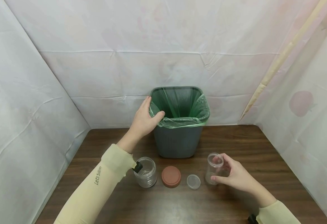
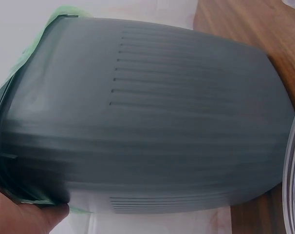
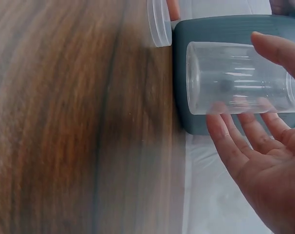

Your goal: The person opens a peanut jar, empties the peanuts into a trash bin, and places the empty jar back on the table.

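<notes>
In the head view my left hand [image 1: 146, 119] holds the left front corner of a dark grey trash bin [image 1: 177, 141], its thumb at the front rim. A green bag [image 1: 177, 123] lines the bin and folds over the rim. At the right, my right hand [image 1: 237, 174] grips a slim clear jar [image 1: 214, 168], lidless and upright, with thumb and fingers on opposite sides. Whether the jar's base touches the table I cannot tell. In the right wrist view the fingertips [image 3: 218, 109] show at the jar's lower side.
A wider clear jar [image 1: 146, 174] stands open under my left wrist. Between the two jars lie a reddish-brown round lid [image 1: 171, 176] and a small translucent lid [image 1: 193, 181]. All are on a dark wooden table [image 1: 163, 208], with white cloth [image 1: 96, 74] hanging behind and at both sides.
</notes>
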`<state>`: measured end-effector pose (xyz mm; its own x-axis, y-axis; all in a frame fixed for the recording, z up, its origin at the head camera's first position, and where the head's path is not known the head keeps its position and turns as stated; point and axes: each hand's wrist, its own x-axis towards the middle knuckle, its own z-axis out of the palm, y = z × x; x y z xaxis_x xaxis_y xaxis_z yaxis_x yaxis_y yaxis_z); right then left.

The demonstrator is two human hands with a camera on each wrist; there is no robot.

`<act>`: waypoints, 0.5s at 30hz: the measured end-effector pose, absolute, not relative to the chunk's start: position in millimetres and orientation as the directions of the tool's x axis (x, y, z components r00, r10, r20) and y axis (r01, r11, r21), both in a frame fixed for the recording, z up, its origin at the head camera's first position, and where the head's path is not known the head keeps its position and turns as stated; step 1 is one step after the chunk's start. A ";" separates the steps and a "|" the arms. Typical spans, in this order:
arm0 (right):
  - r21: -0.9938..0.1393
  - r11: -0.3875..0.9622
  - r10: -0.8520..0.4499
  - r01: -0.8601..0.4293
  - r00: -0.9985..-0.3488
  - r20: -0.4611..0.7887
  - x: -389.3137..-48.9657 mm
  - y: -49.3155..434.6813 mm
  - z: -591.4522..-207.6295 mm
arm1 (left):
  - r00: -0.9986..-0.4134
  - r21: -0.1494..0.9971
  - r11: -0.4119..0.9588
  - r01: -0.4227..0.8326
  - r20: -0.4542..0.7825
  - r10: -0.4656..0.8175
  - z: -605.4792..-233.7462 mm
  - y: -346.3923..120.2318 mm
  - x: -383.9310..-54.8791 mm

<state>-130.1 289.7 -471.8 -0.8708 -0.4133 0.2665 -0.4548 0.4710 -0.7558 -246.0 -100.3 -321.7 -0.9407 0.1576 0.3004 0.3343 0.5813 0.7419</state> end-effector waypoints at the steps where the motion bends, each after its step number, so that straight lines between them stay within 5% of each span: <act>1: -0.752 0.473 -0.416 -0.460 -0.869 0.270 -130.1 289.6 -472.4 | -0.941 0.741 0.582 0.335 0.300 0.158 -321.3 -100.3 -245.8; 15: -0.655 0.598 -0.424 -0.463 -0.876 0.232 -129.9 295.6 -477.7 | -0.940 0.742 0.580 0.336 0.303 0.157 -322.3 -102.0 -245.9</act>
